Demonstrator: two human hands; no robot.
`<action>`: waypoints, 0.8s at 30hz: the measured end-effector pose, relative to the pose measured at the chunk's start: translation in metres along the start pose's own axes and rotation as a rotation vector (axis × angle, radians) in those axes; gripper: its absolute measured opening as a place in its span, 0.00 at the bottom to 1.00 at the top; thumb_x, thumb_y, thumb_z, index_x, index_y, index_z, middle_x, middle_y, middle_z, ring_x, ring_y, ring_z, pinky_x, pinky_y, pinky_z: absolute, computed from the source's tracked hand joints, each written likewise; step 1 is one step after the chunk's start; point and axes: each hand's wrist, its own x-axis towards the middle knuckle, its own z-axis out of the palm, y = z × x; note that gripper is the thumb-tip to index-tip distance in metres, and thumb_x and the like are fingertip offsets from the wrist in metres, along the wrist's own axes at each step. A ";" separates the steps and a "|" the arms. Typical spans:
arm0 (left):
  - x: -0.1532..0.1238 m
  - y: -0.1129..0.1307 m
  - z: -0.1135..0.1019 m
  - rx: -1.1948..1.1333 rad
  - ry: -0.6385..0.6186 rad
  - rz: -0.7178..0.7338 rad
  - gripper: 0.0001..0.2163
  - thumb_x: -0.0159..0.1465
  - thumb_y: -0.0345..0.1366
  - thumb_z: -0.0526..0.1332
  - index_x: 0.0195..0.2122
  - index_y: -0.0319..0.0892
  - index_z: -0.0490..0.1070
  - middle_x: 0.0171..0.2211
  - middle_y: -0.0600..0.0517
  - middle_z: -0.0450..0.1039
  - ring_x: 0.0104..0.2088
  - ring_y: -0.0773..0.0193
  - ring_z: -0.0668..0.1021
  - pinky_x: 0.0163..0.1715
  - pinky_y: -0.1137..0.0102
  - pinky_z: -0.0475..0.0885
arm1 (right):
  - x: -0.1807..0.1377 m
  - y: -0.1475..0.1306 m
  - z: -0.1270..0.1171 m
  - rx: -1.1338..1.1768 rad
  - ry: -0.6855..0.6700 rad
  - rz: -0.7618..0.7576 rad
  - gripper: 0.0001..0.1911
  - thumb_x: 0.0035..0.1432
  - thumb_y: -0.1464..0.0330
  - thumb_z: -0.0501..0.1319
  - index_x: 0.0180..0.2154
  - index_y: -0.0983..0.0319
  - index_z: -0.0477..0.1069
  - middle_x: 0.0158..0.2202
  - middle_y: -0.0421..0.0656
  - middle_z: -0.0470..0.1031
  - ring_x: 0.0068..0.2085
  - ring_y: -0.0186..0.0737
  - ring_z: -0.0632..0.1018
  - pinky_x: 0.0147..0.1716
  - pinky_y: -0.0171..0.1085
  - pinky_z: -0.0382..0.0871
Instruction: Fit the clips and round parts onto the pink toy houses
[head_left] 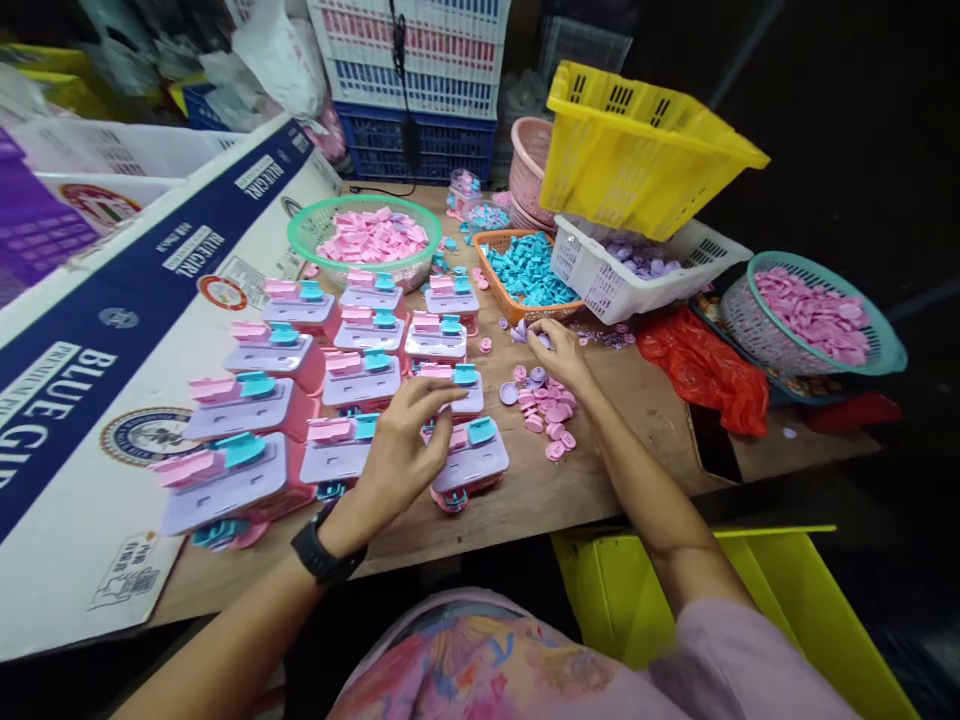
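Note:
Rows of small pink toy boxes with lilac tops [367,380] stand on the table, each topped with a pink and a blue clip piece. Over the front right boxes hovers my left hand [401,440], fingers bent, thumb apart from them, nothing visible between. My right hand [562,358] is farther out, its fingertips closed around a small lilac plastic piece [541,341], partly hidden by the fingers. Beside it lies another lilac piece [519,331]. Just below my right hand is a loose heap of round and oval pink pieces [553,402], with a lilac disc [508,393] at its left.
A green basket [304,232] holds pink parts; an orange basket [491,280] holds blue ones. A yellow crate [622,150] rests on a white basket [592,270]. Rightward are a red bag [697,365], a teal basket [889,345] and a phone [714,442]. A carton [112,400] flanks the left.

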 end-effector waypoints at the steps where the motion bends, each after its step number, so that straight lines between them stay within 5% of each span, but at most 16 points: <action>1: 0.007 0.002 -0.002 -0.151 0.016 -0.130 0.10 0.69 0.36 0.61 0.49 0.45 0.78 0.49 0.46 0.77 0.51 0.54 0.78 0.53 0.57 0.73 | -0.004 -0.018 -0.003 0.056 -0.014 -0.083 0.08 0.67 0.66 0.55 0.36 0.60 0.71 0.39 0.47 0.77 0.42 0.45 0.76 0.47 0.40 0.68; 5: 0.036 0.007 -0.012 -0.867 -0.002 -0.647 0.19 0.66 0.49 0.65 0.55 0.46 0.73 0.49 0.46 0.77 0.43 0.57 0.82 0.43 0.60 0.80 | -0.016 -0.093 -0.006 0.155 -0.145 -0.388 0.08 0.70 0.66 0.55 0.42 0.59 0.71 0.43 0.47 0.75 0.45 0.44 0.76 0.48 0.41 0.69; 9: 0.045 0.002 -0.026 -1.246 0.078 -0.805 0.09 0.69 0.39 0.63 0.44 0.39 0.75 0.36 0.49 0.78 0.31 0.64 0.80 0.41 0.56 0.82 | -0.011 -0.140 0.010 0.118 -0.237 -0.531 0.11 0.72 0.63 0.56 0.49 0.59 0.73 0.49 0.50 0.75 0.51 0.49 0.76 0.53 0.45 0.70; 12: 0.038 -0.005 -0.038 -1.336 0.252 -0.857 0.05 0.69 0.29 0.58 0.40 0.38 0.74 0.32 0.51 0.78 0.30 0.65 0.80 0.44 0.55 0.82 | 0.002 -0.158 0.026 0.254 -0.229 -0.499 0.13 0.70 0.61 0.59 0.50 0.59 0.74 0.48 0.49 0.77 0.52 0.49 0.77 0.54 0.46 0.70; 18: 0.022 -0.021 -0.071 -1.358 0.411 -0.862 0.07 0.70 0.30 0.55 0.41 0.36 0.73 0.34 0.46 0.78 0.35 0.60 0.82 0.37 0.64 0.81 | 0.023 -0.184 0.047 0.625 -0.271 -0.131 0.17 0.68 0.56 0.59 0.38 0.62 0.77 0.35 0.43 0.79 0.37 0.41 0.78 0.39 0.38 0.71; 24: 0.013 -0.031 -0.089 -1.274 0.644 -0.662 0.07 0.70 0.27 0.55 0.46 0.41 0.71 0.34 0.53 0.75 0.31 0.69 0.77 0.31 0.75 0.72 | 0.015 -0.231 0.070 0.495 -0.324 -0.308 0.08 0.62 0.63 0.66 0.35 0.59 0.83 0.36 0.44 0.83 0.37 0.43 0.80 0.41 0.40 0.70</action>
